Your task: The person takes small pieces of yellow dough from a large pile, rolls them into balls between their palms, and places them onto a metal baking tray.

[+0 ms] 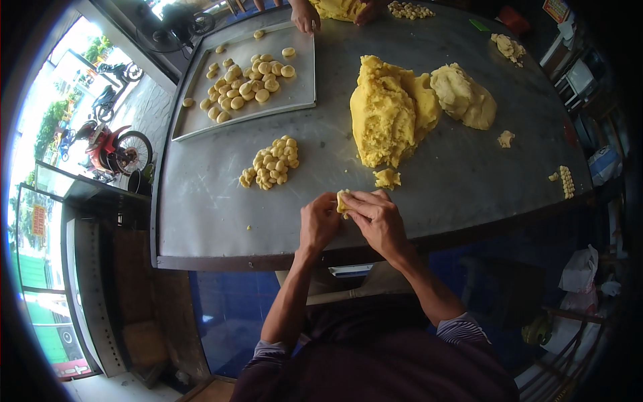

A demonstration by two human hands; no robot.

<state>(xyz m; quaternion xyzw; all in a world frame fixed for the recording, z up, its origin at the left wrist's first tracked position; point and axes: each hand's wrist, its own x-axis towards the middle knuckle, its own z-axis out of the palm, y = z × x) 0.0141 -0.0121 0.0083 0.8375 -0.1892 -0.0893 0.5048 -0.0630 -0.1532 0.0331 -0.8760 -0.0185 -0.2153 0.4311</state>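
Between my two hands, just above the near part of the metal table, is a small piece of yellow dough (343, 203). My left hand (319, 221) is curled against its left side. From the right, the fingers of my right hand (376, 218) press onto it. A torn yellow lump (387, 178) lies just beyond my right hand. Behind that stands a big crumbly mound of yellow dough (385, 110), with a paler dough lump (463, 97) touching its right side. Left of my hands sits a heap of small dough balls (273, 163).
A metal tray (248, 119) with many round dough pieces (251, 80) lies at the far left. Across the table (201, 221), another person's hands (306, 17) are near the tray and more yellow dough. At the right edge are small dough pieces (566, 181).
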